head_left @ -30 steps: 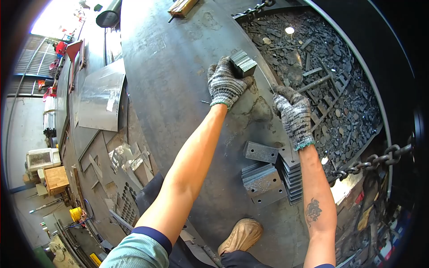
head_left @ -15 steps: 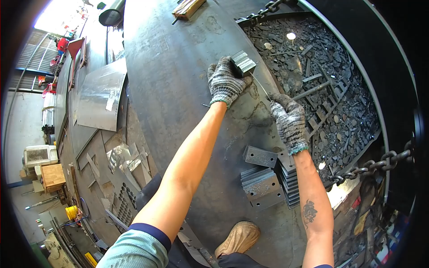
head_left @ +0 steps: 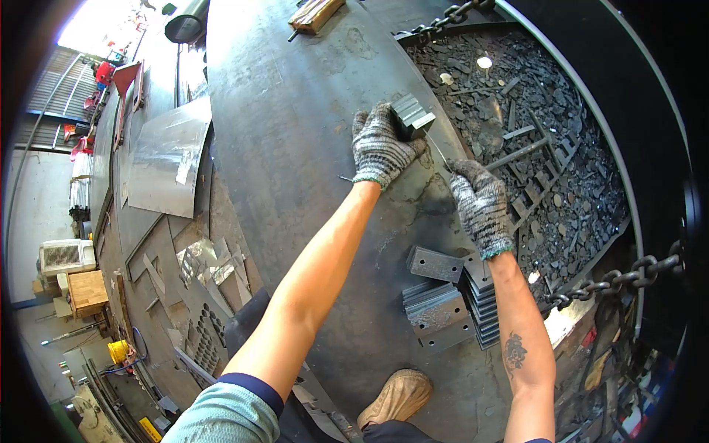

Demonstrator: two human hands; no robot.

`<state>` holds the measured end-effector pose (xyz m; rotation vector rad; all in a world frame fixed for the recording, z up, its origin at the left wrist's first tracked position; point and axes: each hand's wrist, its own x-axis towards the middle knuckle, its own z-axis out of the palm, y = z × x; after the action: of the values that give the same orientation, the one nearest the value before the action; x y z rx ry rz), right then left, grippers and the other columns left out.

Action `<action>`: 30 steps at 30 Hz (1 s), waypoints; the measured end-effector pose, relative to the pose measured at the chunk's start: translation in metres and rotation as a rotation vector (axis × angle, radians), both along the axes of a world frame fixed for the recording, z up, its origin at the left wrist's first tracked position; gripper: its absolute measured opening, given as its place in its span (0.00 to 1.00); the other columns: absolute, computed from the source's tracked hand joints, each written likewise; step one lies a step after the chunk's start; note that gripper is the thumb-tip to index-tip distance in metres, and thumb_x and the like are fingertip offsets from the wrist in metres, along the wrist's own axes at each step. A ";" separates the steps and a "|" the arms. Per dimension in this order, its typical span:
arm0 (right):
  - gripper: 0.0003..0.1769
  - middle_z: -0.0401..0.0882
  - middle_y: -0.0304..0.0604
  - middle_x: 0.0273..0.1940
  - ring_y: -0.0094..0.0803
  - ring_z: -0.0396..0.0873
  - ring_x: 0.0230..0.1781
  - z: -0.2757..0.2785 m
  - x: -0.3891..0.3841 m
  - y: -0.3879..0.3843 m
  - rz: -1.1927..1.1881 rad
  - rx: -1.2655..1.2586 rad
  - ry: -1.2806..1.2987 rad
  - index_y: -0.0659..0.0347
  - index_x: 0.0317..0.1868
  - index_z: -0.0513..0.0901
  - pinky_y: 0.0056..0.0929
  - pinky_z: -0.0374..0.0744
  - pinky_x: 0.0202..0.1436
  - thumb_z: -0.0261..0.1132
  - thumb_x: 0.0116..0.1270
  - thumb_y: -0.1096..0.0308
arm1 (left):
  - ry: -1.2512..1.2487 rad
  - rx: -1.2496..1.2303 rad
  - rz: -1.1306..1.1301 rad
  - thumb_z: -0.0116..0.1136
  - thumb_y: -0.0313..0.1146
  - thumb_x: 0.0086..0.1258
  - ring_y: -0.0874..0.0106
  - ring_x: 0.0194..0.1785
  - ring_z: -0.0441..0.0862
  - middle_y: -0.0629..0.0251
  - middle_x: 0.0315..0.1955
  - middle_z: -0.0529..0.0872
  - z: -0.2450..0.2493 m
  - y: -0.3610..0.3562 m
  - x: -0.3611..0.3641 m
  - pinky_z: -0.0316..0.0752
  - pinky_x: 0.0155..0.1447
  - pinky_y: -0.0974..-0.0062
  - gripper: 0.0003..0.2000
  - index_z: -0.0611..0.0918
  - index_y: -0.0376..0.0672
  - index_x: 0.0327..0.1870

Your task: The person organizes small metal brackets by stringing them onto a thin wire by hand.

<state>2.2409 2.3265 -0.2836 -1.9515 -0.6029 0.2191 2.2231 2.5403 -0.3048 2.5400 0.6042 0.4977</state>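
My left hand (head_left: 382, 148), in a grey striped knit glove, is closed round a small stack of metal plates (head_left: 411, 116) over the steel sheet (head_left: 295, 140). A thin metal rod (head_left: 437, 148) runs from beside that stack to my right hand (head_left: 478, 203), which is gloved too and pinches its near end. Below my hands, stacked metal plates with holes (head_left: 436, 306) lie on the sheet, with one plate (head_left: 437, 264) askew on top.
At the right is a recess of dark metal scrap (head_left: 561, 192), with a heavy chain (head_left: 620, 279) at its near corner. A wooden block (head_left: 316, 15) sits at the far edge. My shoe (head_left: 399, 395) stands near the bottom.
The plate stack in my left hand has tilted and shifted slightly right and down in view. My right hand stays almost in place, still on the rod.
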 end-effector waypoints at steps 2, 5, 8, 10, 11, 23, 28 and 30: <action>0.14 0.90 0.54 0.48 0.44 0.88 0.51 0.003 0.001 -0.001 0.023 0.007 -0.032 0.66 0.52 0.88 0.36 0.82 0.60 0.63 0.71 0.71 | -0.028 -0.027 -0.001 0.78 0.52 0.49 0.50 0.62 0.78 0.54 0.49 0.88 -0.001 -0.001 0.001 0.64 0.75 0.59 0.36 0.79 0.42 0.57; 0.14 0.90 0.53 0.48 0.45 0.89 0.49 0.003 -0.001 0.000 0.063 -0.030 -0.147 0.65 0.52 0.89 0.38 0.84 0.58 0.63 0.70 0.70 | 0.110 -0.127 -0.005 0.78 0.52 0.49 0.50 0.66 0.76 0.51 0.56 0.85 0.008 0.000 0.000 0.60 0.79 0.58 0.39 0.78 0.40 0.61; 0.14 0.90 0.52 0.48 0.45 0.89 0.49 0.009 -0.008 0.007 0.140 -0.072 -0.178 0.63 0.51 0.89 0.38 0.84 0.58 0.64 0.69 0.70 | -0.063 -0.056 0.058 0.78 0.55 0.48 0.49 0.68 0.74 0.50 0.60 0.82 -0.022 -0.001 -0.001 0.58 0.81 0.58 0.43 0.77 0.40 0.64; 0.13 0.90 0.52 0.48 0.45 0.89 0.49 0.007 -0.008 0.006 0.124 -0.092 -0.155 0.63 0.50 0.89 0.38 0.84 0.58 0.65 0.69 0.70 | -0.228 0.011 0.049 0.77 0.56 0.49 0.56 0.63 0.79 0.53 0.52 0.85 -0.030 -0.002 0.001 0.55 0.81 0.55 0.36 0.79 0.41 0.55; 0.12 0.90 0.52 0.48 0.45 0.89 0.49 0.001 -0.004 0.003 0.072 -0.093 -0.212 0.63 0.50 0.89 0.38 0.84 0.58 0.64 0.70 0.71 | -0.113 -0.031 0.020 0.77 0.56 0.49 0.57 0.65 0.78 0.52 0.55 0.84 -0.015 -0.003 0.000 0.54 0.81 0.55 0.38 0.79 0.41 0.58; 0.13 0.90 0.52 0.48 0.45 0.89 0.50 -0.003 -0.001 0.003 0.002 -0.067 -0.235 0.64 0.51 0.89 0.37 0.83 0.58 0.64 0.70 0.72 | -0.083 0.017 -0.011 0.77 0.56 0.49 0.52 0.67 0.77 0.46 0.58 0.82 -0.019 -0.014 -0.001 0.55 0.81 0.54 0.44 0.75 0.37 0.65; 0.11 0.89 0.52 0.46 0.47 0.88 0.47 0.005 -0.003 0.004 -0.004 -0.129 -0.313 0.65 0.49 0.87 0.38 0.84 0.54 0.64 0.70 0.73 | -0.069 -0.103 0.140 0.77 0.53 0.49 0.54 0.75 0.71 0.46 0.66 0.79 -0.031 -0.043 0.000 0.52 0.83 0.51 0.43 0.76 0.36 0.65; 0.10 0.88 0.53 0.44 0.49 0.88 0.45 0.004 0.000 0.000 -0.011 -0.084 -0.287 0.64 0.49 0.87 0.39 0.84 0.52 0.63 0.70 0.74 | -0.087 -0.101 0.125 0.78 0.52 0.48 0.54 0.73 0.72 0.47 0.64 0.80 -0.032 -0.044 0.000 0.53 0.82 0.51 0.42 0.76 0.37 0.64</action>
<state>2.2408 2.3265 -0.2800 -2.0842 -0.7790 -0.0458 2.2227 2.4961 -0.3366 2.3826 0.7395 0.6025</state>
